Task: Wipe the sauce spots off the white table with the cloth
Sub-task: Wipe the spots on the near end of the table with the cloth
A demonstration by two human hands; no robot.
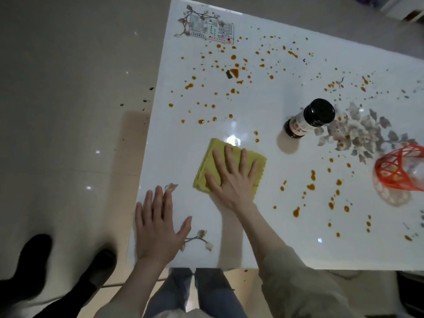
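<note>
The right hand (231,177) lay flat, fingers spread and straight, pressing the folded yellow cloth (206,166) onto the white table (263,237) near its front edge. The left hand (158,228) rested palm-down, fingers extended, on the table's near corner, gripping nothing. Orange sauce spots (234,72) covered the surface beyond and right of the cloth. A dark-capped bottle (307,119) stood further back, a red mesh basket (399,168) at the right edge.
</note>
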